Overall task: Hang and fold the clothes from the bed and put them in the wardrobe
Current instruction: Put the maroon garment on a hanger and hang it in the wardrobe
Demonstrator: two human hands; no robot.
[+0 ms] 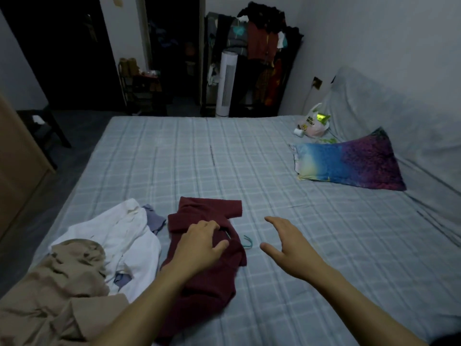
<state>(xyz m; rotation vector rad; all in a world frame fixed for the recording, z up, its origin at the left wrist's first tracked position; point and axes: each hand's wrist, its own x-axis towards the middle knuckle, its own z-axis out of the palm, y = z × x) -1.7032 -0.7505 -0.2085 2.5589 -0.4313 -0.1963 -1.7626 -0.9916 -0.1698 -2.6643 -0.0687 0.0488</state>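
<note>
we see the wide bed in its pale blue checked sheet (249,158). on its near edge lies a dark maroon knit top (199,278), partly folded, one sleeve out. our left hand (199,245) presses it, fingers loosely curved; our right hand (289,248) hovers beside, fingers spread, above a small teal hanger hook (248,242).

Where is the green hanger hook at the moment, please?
In the head view, the green hanger hook sticks out of the maroon shirt on the bed, between the left hand and right hand.
</note>
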